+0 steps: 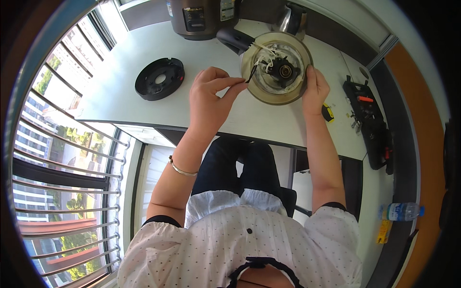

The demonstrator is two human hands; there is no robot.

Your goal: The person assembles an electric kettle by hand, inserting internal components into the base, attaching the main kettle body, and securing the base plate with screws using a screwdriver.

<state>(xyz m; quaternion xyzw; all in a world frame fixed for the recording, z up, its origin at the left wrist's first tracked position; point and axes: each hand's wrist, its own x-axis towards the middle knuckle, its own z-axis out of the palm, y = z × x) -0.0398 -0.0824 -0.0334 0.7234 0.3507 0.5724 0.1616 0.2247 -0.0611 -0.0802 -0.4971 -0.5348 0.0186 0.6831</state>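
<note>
An upturned electric kettle (261, 93) lies on the counter with its underside exposed. Its black handle (233, 39) points to the far left. White wires (267, 58) run around a black round connector (285, 71) in the middle of the base. My left hand (213, 93) pinches a thin black piece (251, 74) between thumb and fingertips, at the left of the wires; whether it is a wire or a slim tool I cannot tell. With my right hand (315, 91) I grip the kettle's right rim. To the left lies a round black base cover (152, 90) with a central hole.
A dark cooker (199, 19) and a shiny metal vessel (291, 20) stand at the back. On the right are an open black tool case (367, 110), a yellow-and-black tape measure (328, 113) and a water bottle (402, 211). A barred window (67, 168) is at the left.
</note>
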